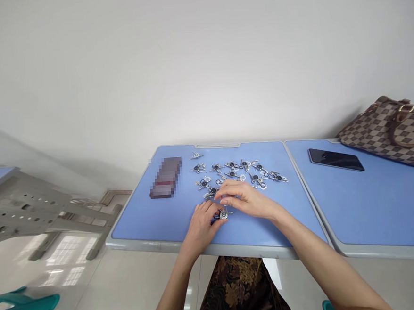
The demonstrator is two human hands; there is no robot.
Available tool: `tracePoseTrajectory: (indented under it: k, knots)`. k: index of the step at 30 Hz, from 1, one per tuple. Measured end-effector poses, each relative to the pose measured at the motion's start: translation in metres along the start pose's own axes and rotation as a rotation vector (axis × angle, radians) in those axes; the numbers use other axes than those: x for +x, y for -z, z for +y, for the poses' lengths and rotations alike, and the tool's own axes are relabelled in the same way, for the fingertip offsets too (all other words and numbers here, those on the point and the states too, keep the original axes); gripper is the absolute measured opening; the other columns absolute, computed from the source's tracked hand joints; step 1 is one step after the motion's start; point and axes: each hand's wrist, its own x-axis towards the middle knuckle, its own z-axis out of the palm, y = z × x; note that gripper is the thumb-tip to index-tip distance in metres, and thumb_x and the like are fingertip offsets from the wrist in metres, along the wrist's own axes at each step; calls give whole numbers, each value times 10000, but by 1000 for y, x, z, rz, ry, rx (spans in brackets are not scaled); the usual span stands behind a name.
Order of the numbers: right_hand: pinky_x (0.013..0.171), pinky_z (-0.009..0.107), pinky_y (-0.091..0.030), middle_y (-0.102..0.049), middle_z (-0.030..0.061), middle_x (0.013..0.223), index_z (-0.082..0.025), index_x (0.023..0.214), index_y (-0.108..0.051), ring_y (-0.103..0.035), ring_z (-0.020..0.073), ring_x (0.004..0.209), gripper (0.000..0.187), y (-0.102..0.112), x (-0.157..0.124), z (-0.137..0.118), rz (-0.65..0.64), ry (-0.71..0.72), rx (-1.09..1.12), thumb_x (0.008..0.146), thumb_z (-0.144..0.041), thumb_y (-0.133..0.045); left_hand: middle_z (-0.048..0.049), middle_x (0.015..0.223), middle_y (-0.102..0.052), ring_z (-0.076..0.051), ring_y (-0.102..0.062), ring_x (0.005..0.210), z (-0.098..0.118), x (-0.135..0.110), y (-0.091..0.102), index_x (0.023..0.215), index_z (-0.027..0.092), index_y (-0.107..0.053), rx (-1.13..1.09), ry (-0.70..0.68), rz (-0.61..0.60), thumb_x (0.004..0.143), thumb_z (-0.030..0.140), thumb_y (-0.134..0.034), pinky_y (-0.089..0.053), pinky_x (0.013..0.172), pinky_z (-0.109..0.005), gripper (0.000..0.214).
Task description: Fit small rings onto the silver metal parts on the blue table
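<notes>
On the blue table top (144,221), my left hand (203,223) is closed with thumb and fingers around a small silver metal fitting (224,214) with thin arms sticking out. Just above that fitting is my right hand (243,198), its thumb and fingertips pinched together. What the right fingertips hold, if anything, is too small to make out. Beyond my hands lie several similar metal fittings with round black centres, such as one fitting (256,178) to the right and another fitting (204,183) to the left. A lone silver piece (196,155) rests near the back edge.
A dark, pixel-blurred flat object (166,177) lies at the table's left. On the adjoining table (373,204) are a black phone (336,159) and a checkered handbag (386,130). A white wall (201,70) stands behind. Part of a teal stool (24,309) shows at lower left.
</notes>
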Motion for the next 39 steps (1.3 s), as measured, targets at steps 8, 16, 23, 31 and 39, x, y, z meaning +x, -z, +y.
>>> tracePoseTrajectory:
  k: [8,16,23,31,39]
  knots:
    - [653,246,-422,-578,4,752,-201,843,-707,-534,131,714,154,1,-1,4,45,-45,-51,901,-316,-623,-16,868,-607,-190,-566,817,2,1,2,935,212,-567,23,-9,11,903,357,-575,-400,728,-329,149]
    - [742,273,-437,-591,14,789,-199,942,-704,-554,142,773,188,11,-1,-1,-34,-19,-99,956,-216,-517,-10,874,-609,-188,-567,825,4,2,4,957,222,-571,-8,5,-20,903,307,-577,-390,745,-332,101]
    - [841,310,-445,-646,47,1023,-216,1143,-626,-579,160,932,259,12,-3,-2,-104,-26,-66,980,-184,-428,-13,888,-611,-189,-565,826,2,2,4,954,219,-568,-5,-7,-23,906,305,-576,-384,742,-328,99]
    - [721,274,-431,-565,32,922,-188,932,-605,-520,137,763,107,-6,0,3,8,-42,-198,951,-235,-511,-17,878,-607,-197,-558,828,1,1,1,953,207,-570,-6,5,1,901,328,-592,-384,754,-335,134]
    - [767,301,-461,-608,11,928,-244,1392,-359,-566,149,821,506,-3,-3,4,13,-153,-13,922,-150,-520,2,882,-603,-182,-565,834,3,0,2,945,215,-572,-43,20,-14,892,285,-610,-374,777,-333,95]
